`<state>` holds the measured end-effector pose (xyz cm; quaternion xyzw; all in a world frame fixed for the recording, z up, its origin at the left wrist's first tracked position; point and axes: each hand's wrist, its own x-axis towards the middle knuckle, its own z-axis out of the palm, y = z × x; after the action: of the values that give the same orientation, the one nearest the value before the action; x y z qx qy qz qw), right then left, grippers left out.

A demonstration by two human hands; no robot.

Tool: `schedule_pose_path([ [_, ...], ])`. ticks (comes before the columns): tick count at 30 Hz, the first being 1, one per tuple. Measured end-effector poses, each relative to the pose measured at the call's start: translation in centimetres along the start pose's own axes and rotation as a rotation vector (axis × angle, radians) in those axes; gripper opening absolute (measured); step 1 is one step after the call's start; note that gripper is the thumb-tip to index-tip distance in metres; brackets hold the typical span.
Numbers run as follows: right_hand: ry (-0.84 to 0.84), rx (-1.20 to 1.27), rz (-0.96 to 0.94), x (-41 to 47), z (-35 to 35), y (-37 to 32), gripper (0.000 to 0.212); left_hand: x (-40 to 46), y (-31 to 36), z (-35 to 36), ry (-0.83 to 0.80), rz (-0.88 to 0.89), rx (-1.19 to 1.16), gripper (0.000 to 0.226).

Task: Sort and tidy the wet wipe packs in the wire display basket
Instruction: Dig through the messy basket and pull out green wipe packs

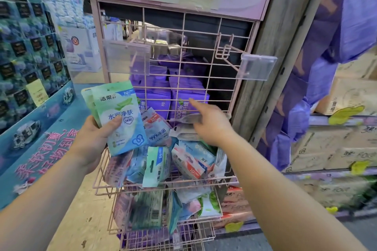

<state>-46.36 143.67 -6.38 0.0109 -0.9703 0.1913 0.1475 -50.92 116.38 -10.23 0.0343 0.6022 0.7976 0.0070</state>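
My left hand (pixel 94 142) grips green wet wipe packs (pixel 120 118), held upright at the left of the pink wire display basket (pixel 163 188). My right hand (pixel 208 122) reaches over the basket's back right part. Its forefinger points forward while its other fingers hold a blurred grey-white pack (pixel 187 120). Several packs lie jumbled in the basket: a pink one (pixel 157 128), a green one (pixel 156 166) and a red-and-white one (pixel 189 162). A lower basket (pixel 169 228) holds more mixed packs.
Pink wire grid (pixel 183 57) rises behind the basket, with two clear price-tag holders (pixel 127 59) (pixel 257 66) on hooks. Purple packs (pixel 163 91) are stacked behind the grid. A blue display stand (pixel 30 108) is at left. Cardboard boxes (pixel 336 149) stand at right.
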Motion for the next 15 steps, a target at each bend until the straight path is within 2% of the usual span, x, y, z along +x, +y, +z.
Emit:
schedule_pose_path([
  [2,0.100,0.374,0.051,-0.6,-1.8,0.2,0.055,0.0,-0.1,0.0,-0.001,0.007,0.002,0.072],
  [3,0.183,0.452,0.080,-1.0,-2.6,0.5,0.048,0.1,-0.2,0.1,-0.006,0.011,-0.004,0.072],
  [6,0.410,0.437,0.187,-2.6,-3.6,2.0,0.026,0.1,-0.5,0.8,-0.003,0.041,-0.016,0.064],
  [9,0.411,0.393,0.366,-4.7,-2.5,3.8,0.021,0.0,-0.6,1.5,-0.001,0.065,-0.036,0.063],
  [11,0.324,0.343,0.515,-6.0,-1.4,4.9,0.033,0.0,-0.7,1.9,0.001,0.075,-0.053,0.059],
  [15,0.036,0.346,0.660,-6.9,1.1,4.8,0.107,0.1,-0.8,2.5,-0.012,0.096,-0.071,0.016],
])
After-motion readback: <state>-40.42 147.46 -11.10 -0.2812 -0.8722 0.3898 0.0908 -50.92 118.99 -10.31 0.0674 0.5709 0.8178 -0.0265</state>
